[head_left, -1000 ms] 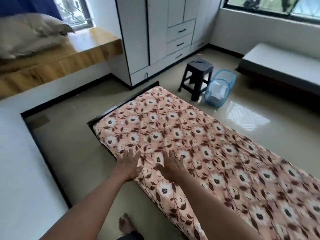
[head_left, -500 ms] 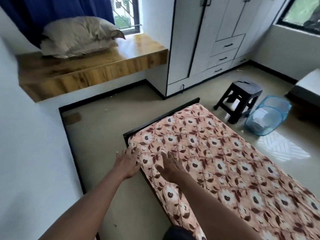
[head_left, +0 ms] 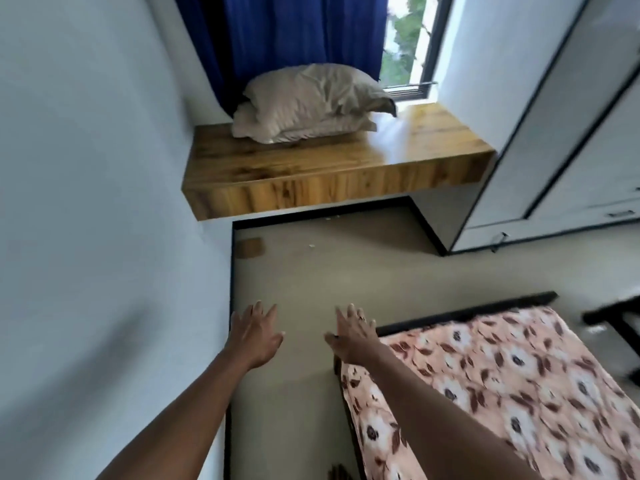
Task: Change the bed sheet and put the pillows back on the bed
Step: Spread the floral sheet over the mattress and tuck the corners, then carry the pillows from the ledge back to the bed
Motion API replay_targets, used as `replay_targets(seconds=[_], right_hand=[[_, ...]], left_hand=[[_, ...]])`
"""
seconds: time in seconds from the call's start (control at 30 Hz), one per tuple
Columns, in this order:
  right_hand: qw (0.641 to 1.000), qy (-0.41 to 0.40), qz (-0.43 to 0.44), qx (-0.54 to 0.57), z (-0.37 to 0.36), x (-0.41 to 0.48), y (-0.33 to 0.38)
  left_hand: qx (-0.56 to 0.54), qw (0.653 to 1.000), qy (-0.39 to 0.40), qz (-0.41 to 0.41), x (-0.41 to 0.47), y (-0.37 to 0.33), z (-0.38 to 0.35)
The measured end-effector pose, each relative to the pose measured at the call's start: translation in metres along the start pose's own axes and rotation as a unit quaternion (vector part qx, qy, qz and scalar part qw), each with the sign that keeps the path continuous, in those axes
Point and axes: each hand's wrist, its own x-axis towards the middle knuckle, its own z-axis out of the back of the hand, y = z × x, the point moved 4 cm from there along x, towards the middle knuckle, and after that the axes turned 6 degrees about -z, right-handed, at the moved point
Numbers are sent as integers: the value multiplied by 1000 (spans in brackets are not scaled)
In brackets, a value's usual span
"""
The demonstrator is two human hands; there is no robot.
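Wood ledge (head_left: 346,161) under the window (head_left: 408,39) carries the two pillows (head_left: 308,102), stacked, grey-beige, one corner of the top one sticking out toward the glass. Floral sheet (head_left: 502,393) is on the mattress at bottom right and looks seated at the visible corner. My read is sheet done, pillow fetch next.

Head view, the only one:
- left hand (head_left: 254,336) and right hand (head_left: 353,332) are both out in front over bare floor (head_left: 346,265), fingers straight and spread. They hold nothing and touch nothing.
- Right hand is just beside the corner of the black bed frame (head_left: 464,311). Pillows are well apart from both hands.

Risks, as I judge them:
- Grabbing only the top pillow may drag the lower one off the ledge's front edge. The covers look smooth, so expect sliding.
- Blue curtain (head_left: 287,32) hangs right behind the stack, so a wide scoop could snag it.
- An armful of pillows hides the low frame corner on the way back, which is a trip point.
- Dropping them hard could ruck the sheet corner.

Room:
- Open floor strip between the left wall (head_left: 104,202) and the bed, narrow beside the frame and wider ahead.
- The ledge juts out over the floor with a hollow beneath it.
- Wardrobe (head_left: 571,133) closes off the ledge's right end.
- Dark object at the right edge is too blurred to identify.
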Motion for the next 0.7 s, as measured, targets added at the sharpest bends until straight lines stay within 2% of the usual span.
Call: replay_targets(seconds=[0.17, 0.3, 0.47, 0.57, 0.7], right_hand=[[996, -37, 75, 30, 85, 99, 79], [991, -88, 90, 50, 143, 183, 124], [991, -104, 40, 76, 201, 263, 146], [985, -123, 3, 121, 235, 305, 147], [979, -139, -31, 146, 280, 366, 143]], left_hand=[[-27, 999, -29, 27, 71, 55, 54], [-26, 999, -39, 24, 155, 105, 82], [-47, 998, -39, -9, 269, 156, 119], [-35, 996, -67, -55, 340, 178, 160], [-69, 989, -107, -73, 426, 189, 214]])
